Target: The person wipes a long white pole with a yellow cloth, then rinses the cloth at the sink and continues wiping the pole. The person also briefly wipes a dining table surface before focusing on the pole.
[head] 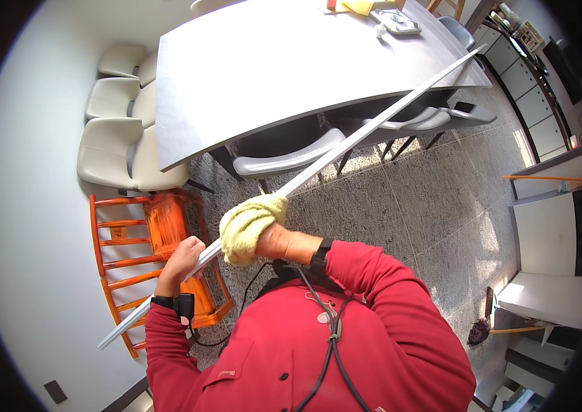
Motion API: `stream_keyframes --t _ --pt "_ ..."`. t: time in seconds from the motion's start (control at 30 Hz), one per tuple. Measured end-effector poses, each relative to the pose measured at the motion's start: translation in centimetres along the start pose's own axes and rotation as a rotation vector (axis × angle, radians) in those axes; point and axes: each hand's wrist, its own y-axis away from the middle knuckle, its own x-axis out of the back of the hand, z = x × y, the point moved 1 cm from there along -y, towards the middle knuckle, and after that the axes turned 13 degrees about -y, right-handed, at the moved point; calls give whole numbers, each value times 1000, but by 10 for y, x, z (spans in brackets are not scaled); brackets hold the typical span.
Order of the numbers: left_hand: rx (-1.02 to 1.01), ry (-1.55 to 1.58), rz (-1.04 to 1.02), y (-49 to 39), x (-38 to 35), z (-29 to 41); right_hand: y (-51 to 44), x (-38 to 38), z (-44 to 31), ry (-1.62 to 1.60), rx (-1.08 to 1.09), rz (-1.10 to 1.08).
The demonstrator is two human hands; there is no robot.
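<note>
A long white metal or plastic strip (355, 136) runs slantwise across the view, from low on the left up to the far right above the table's corner. My left hand (184, 258) grips it near its lower end, which sticks out past the wrist. Further up, a yellow-green cloth (250, 226) is bunched around the strip. My right hand (272, 240) holds that cloth against it, and the cloth hides most of the fingers.
A grey-white table (270, 72) stands ahead, with beige chairs (113, 149) at its left and grey chairs (291, 154) along its near side. Orange wooden chairs (167, 224) are close by my left hand. A mop (479, 331) and white cabinets (543, 237) are at the right.
</note>
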Motion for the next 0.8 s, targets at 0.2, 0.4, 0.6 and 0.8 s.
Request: stream_keyframes --t 0.2,0.4,0.6,0.8 --pt "-27 -11 29 11 9 -9 55 96 49 666 -144 320" --pt "48 -3 35 17 11 -14 118 201 166 1510 -531 158" --pt "69 12 13 14 17 -16 132 312 180 937 -647 10" --pt "66 -7 125 -14 -4 17 154 327 197 725 -326 186"
